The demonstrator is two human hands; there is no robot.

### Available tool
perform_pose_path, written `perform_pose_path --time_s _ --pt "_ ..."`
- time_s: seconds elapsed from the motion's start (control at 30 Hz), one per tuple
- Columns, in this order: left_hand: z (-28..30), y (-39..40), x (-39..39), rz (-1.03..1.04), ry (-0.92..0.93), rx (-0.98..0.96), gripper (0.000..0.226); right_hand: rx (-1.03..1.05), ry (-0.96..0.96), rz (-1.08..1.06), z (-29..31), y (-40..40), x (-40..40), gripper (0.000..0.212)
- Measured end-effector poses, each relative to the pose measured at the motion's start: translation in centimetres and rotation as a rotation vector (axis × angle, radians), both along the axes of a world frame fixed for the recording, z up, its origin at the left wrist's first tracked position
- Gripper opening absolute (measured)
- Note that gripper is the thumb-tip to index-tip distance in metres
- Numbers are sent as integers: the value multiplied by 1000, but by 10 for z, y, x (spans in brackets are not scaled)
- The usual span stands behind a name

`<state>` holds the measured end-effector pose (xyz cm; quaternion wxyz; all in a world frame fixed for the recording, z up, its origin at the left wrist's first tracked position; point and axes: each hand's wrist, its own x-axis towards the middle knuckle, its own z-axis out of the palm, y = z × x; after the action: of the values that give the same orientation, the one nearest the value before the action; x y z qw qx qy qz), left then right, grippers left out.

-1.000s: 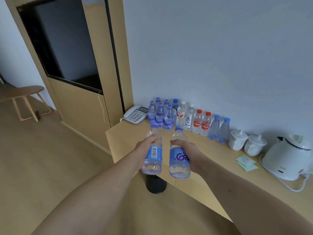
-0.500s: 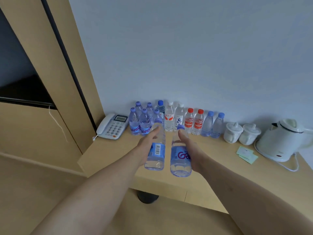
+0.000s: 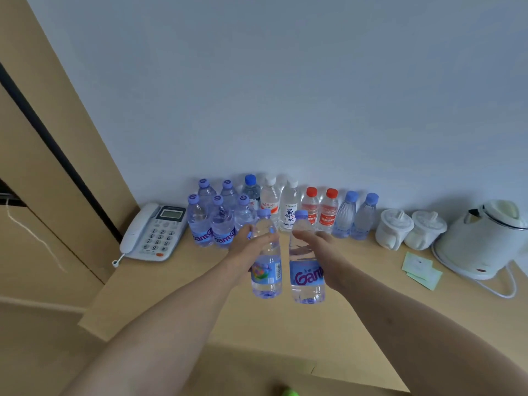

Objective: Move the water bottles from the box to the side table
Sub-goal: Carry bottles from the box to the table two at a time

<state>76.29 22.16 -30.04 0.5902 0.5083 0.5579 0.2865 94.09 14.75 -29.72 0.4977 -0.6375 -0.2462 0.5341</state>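
Both hands and their bottles have moved forward since half a second ago, now out over the desk (image 3: pixel 160 292) rather than at its front edge; view closer to the wall. Left hand (image 3: pixel 248 247) grasps the left bottle (image 3: pixel 267 270) round its upper body, barcode side facing the camera. Right hand (image 3: pixel 325 252) grasps the right bottle (image 3: pixel 305 270) from the side, purple lettering on its label facing the camera. Both bottles upright, just beside each other, held above the desk middle, bases off the surface. Along the back edge by the wall, the bottle row (image 3: pixel 283 207): purple-capped cluster at left, one blue cap, two white caps, two red caps, two light-blue caps. Telephone (image 3: pixel 154 232) at the back left corner. Two white lidded cups (image 3: pixel 410 228) right of the row, then a white kettle (image 3: pixel 483 238) near the right edge, lid shut, contents unseen. Green paper slips (image 3: pixel 420 268) in front of the kettle.
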Motion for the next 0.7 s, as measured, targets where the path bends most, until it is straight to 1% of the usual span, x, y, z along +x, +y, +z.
perform_pose_path --time_s 0.03,0.13,0.23,0.33,0.4,0.5,0.57,0.7 --pt "-2 9 3 -13 25 23 42 -1 -23 -14 -4 8 4 57" --pt "-9 30 13 -44 105 84 52 -1 -66 -35 -14 31 15 52" --pt "-18 45 24 -76 203 142 53 -8 -109 -32 -22 47 24 48" --pt "-25 58 36 -138 291 217 55 1 -190 -32 -28 59 33 45" --pt "-28 65 41 -165 321 227 54 -1 -268 -19 -32 66 39 49" --pt "-31 73 46 -154 304 216 53 -17 -359 14 -37 73 49 57" --pt "-30 78 50 -140 312 220 53 -12 -372 3 -37 77 55 59" --pt "-29 87 59 -163 417 278 58 23 -370 47 -35 85 57 59"
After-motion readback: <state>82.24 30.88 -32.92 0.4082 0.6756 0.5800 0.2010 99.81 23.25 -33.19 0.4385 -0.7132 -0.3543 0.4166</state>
